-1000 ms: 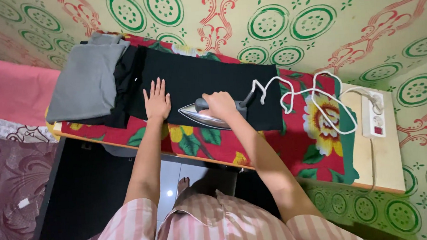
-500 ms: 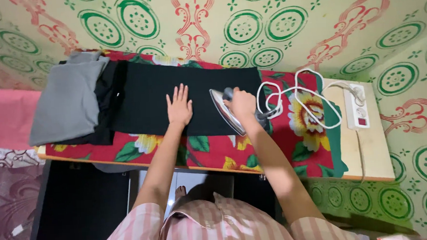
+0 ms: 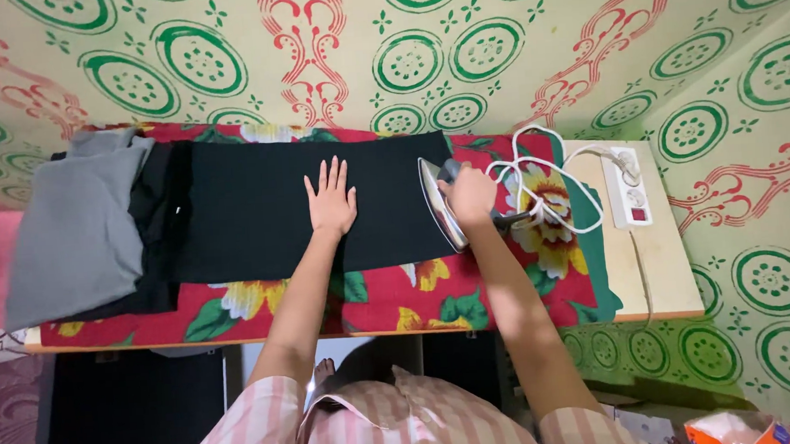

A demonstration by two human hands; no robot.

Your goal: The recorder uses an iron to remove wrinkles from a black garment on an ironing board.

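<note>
R hand (image 3: pixel 469 195) gripping iron (image 3: pixel 441 203), now tipped up at black cloth (image 3: pixel 257 212) edge; L hand (image 3: pixel 331 200) flat, open.

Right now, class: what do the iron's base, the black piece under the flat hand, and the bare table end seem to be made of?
Iron: polished metal base, going by its mirror-like shine. Black garment: matte woven cloth, likely cotton; it lies flat and glare-free under the left hand. Table: pale, smooth wood or laminate; which one is unclear.
</note>
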